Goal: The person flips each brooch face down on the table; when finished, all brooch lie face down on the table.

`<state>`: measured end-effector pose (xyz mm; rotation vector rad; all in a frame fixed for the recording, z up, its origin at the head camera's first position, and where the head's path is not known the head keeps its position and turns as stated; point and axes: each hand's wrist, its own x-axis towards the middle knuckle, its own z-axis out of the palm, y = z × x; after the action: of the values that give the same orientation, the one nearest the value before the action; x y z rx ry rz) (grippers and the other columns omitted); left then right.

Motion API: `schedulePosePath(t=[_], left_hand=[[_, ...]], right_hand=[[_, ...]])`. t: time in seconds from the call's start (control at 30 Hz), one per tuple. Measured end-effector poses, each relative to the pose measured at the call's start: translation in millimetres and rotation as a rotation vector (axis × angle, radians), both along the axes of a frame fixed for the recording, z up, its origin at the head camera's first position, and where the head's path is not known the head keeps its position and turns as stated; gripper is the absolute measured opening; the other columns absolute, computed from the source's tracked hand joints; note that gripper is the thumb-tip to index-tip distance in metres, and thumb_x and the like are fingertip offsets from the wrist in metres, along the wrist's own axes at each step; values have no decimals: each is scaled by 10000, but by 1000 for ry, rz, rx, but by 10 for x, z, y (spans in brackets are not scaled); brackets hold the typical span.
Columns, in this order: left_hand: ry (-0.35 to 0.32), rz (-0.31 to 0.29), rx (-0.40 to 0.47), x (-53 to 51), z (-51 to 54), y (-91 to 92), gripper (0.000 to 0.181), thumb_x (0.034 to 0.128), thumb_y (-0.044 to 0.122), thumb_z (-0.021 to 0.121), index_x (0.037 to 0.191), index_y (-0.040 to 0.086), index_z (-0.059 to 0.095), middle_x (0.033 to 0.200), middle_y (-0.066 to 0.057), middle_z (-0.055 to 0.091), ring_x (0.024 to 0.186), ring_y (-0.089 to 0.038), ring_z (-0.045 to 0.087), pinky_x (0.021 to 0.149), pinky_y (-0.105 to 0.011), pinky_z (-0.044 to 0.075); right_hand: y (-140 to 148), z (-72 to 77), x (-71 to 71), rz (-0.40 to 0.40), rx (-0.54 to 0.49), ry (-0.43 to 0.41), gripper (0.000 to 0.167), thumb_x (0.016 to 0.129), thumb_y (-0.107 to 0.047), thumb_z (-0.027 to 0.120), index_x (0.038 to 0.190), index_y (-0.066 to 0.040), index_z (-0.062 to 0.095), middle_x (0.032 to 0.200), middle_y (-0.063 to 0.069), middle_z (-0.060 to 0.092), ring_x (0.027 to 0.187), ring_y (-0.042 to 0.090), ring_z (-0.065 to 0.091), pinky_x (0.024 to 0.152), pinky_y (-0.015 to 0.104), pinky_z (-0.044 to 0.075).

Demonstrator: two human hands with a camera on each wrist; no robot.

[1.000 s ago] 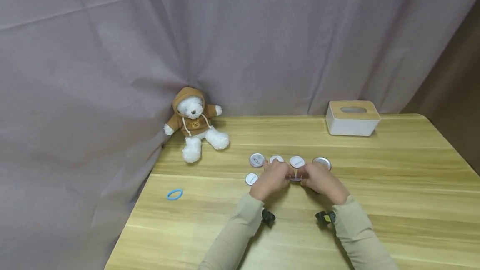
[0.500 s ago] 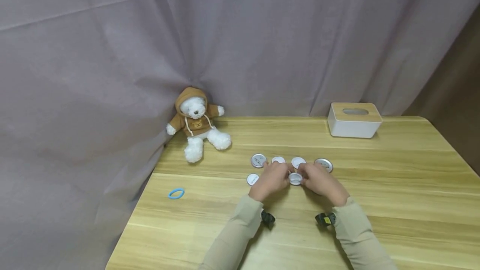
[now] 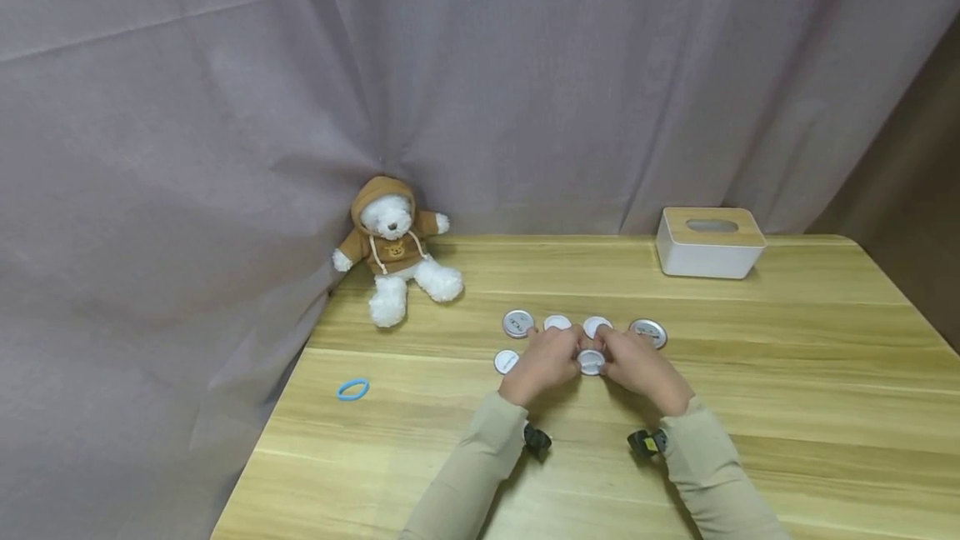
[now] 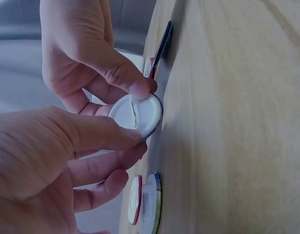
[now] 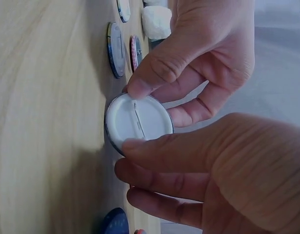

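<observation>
Between both hands is a round pin-back badge [image 3: 591, 362], its white back and metal pin facing up. My left hand [image 3: 549, 362] pinches one edge, with the thumb on the back. Opposite it, my right hand [image 3: 642, 367] pinches the other edge. In the left wrist view the badge [image 4: 136, 116] is tilted above the tabletop; the right wrist view shows its pin [image 5: 139, 121] running across between the thumbs. Its front is hidden. Other badges lie around the hands: a silver-backed badge [image 3: 518, 323], a white badge [image 3: 506, 362] and another silver-backed badge [image 3: 648, 332].
Just beyond the hands lie two white-backed badges [image 3: 597, 326], partly covered. A teddy bear [image 3: 393, 248] in a brown hoodie sits at the back left. A tissue box [image 3: 711, 243] stands at the back right. A blue band [image 3: 352, 390] lies at the left on the wooden table [image 3: 810, 390].
The badge between the hands has tipped, so its white back now shows to the head view. Both hands keep hold of it and have barely moved.
</observation>
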<state>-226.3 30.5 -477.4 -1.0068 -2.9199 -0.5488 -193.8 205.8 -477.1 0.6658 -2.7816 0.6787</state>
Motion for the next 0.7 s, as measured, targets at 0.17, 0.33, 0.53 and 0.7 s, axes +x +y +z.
schedulePosePath(t=[0.17, 0.33, 0.53, 0.7], left_hand=[[-1, -7, -1, -19, -3, -4, 206, 794, 77, 753, 954, 186, 681, 762, 122, 592, 761, -99, 540, 805, -373, 355], [0, -10, -43, -53, 3, -6, 138, 789, 105, 752, 867, 210, 707, 741, 134, 595, 775, -92, 554, 788, -383, 377], [-12, 1, -74, -75, -18, -6, 109, 785, 143, 780, 854, 214, 734, 770, 127, 603, 829, -109, 553, 821, -461, 428], [-18, -2, -86, -87, -37, -6, 101, 783, 148, 778, 779, 211, 699, 749, 111, 574, 825, -128, 545, 845, -513, 434]], right_hand=[[-14, 9, -19, -39, 19, -8, 296, 684, 16, 758, 841, -117, 545, 634, -73, 451, 624, 183, 475, 589, 404, 382], [-29, 41, -48, -60, 53, -37, 269, 668, 3, 751, 788, -139, 557, 652, -55, 483, 634, 197, 500, 580, 405, 373], [-52, 41, -60, -78, 91, -98, 227, 669, -10, 742, 761, -132, 575, 689, -27, 504, 673, 240, 500, 626, 457, 370], [-63, 27, -71, -89, 109, -136, 174, 669, -16, 739, 767, -120, 639, 731, -2, 572, 717, 274, 527, 681, 534, 387]])
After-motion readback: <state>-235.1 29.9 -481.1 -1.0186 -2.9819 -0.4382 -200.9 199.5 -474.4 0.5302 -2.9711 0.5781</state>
